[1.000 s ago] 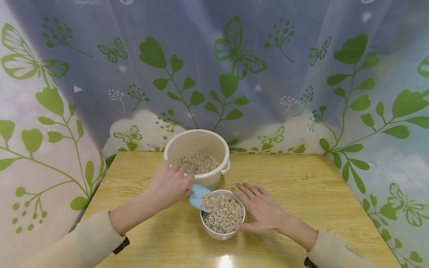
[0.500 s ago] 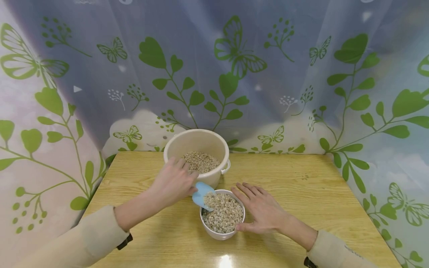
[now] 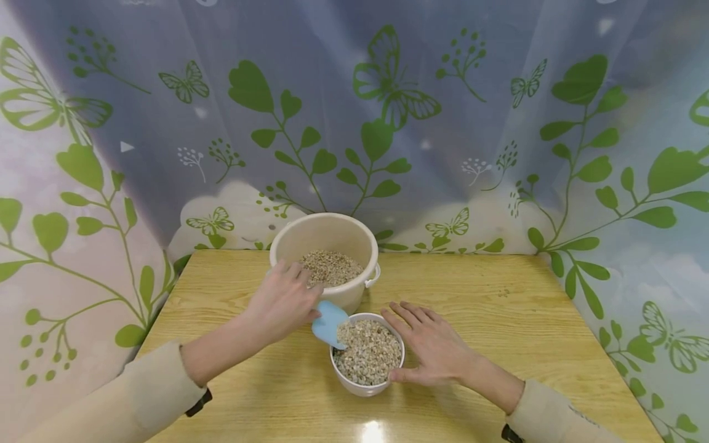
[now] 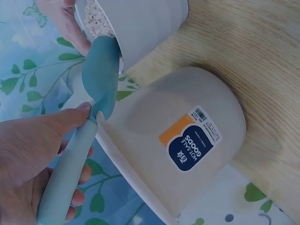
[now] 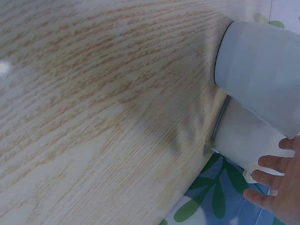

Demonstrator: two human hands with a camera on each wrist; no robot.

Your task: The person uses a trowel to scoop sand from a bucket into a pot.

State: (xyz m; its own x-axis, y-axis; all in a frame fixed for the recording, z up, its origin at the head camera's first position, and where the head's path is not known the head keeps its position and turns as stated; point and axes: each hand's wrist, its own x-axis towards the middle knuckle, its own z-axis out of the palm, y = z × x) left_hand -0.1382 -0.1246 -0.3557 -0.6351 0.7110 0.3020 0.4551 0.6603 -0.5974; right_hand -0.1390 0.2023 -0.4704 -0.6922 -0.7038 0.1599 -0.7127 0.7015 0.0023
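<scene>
My left hand (image 3: pixel 281 301) grips the handle of a light blue scoop (image 3: pixel 329 325) over the left rim of a white bowl (image 3: pixel 359 388). In the left wrist view, fingers and thumb wrap the handle, and the scoop's underside (image 4: pixel 100 70) faces the camera. Pale mixed grain (image 3: pixel 371 355) fills the bowl close to its rim. Against the bowl's right side rests my right hand (image 3: pixel 434 347), its fingers spread and fairly straight. Just behind stands a cream bucket (image 3: pixel 346 300), partly filled with similar grain (image 3: pixel 331 267); my left hand overlaps its near rim in the head view.
Everything stands on a wood-grain table (image 3: pixel 465 283). A white handle lug (image 3: pixel 373 277) sticks out at the bucket's right. Behind the table hangs a curtain (image 3: pixel 443 141) printed with leaves and butterflies. The bucket's side carries a label (image 4: pixel 191 139).
The scoop has tipped over the bowl, and the grain seen in it earlier has slid out. My left hand went slightly right, then back left. The right hand stayed put.
</scene>
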